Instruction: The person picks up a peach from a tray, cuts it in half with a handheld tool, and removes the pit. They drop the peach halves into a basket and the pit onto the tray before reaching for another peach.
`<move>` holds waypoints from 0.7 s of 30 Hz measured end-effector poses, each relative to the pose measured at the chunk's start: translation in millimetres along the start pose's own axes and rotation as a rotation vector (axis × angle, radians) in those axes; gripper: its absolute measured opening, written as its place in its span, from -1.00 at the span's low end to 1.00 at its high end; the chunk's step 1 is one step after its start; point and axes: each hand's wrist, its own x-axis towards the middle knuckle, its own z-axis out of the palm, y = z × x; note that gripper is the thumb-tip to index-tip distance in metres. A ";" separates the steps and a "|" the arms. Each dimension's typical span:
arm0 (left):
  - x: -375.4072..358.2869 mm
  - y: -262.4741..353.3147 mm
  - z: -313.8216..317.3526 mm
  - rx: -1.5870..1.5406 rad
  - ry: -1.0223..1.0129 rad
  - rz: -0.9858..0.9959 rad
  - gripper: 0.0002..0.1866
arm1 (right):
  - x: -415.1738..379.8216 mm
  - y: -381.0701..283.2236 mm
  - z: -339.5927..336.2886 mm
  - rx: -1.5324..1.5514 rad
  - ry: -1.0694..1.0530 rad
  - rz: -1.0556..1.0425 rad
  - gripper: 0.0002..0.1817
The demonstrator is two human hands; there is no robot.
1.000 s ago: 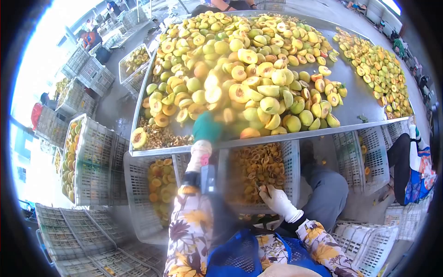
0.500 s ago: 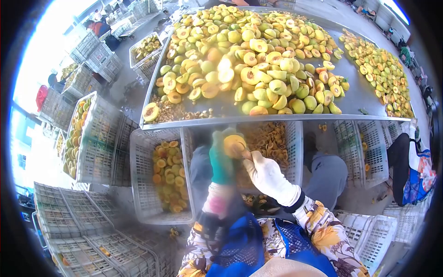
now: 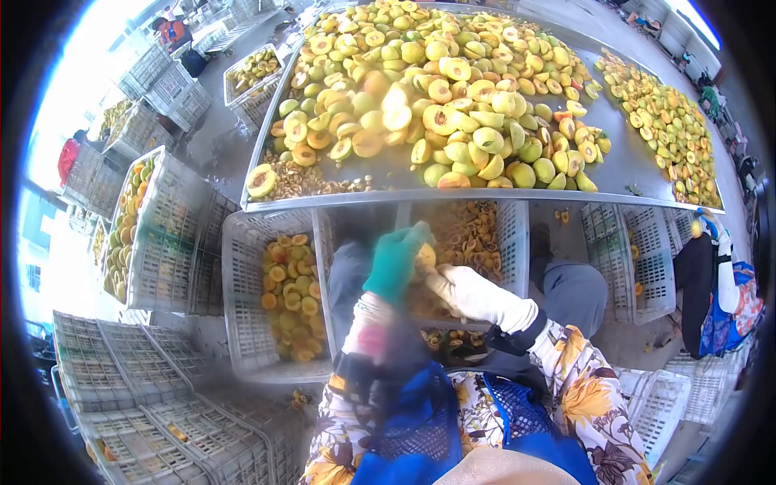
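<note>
My left hand, in a green glove, is wrapped round a yellow fruit piece over the crates below the table edge. My right hand, in a white glove, is closed close beside the fruit, its fingertips pinched on something I cannot make out. Below the hands stands a crate with cut fruit pieces. Left of it, another crate holds halved fruit. Above, many yellow-green fruit halves are heaped on the metal table.
Loose pits lie at the table's near left corner. Stacked crates stand at the lower left, and a fruit-filled crate above them. A seated person is at the right, another person at the upper left.
The view has shifted slightly. The fruit in my left hand has turned and is now more covered by the fingers. My right hand remains close beside it.
</note>
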 end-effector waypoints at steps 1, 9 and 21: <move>-1.0 -3.6 3.3 -0.109 0.048 0.008 -0.69 | -1.0 -2.3 0.3 0.134 -0.001 0.030 -0.45; -6.7 7.2 14.5 -0.383 0.079 -0.168 -0.75 | -3.9 -6.1 -16.3 0.475 -0.188 0.153 -0.53; -8.4 -5.7 -104.0 -0.245 0.736 -0.053 -0.63 | 34.6 110.5 19.8 -0.510 0.602 -0.237 -0.72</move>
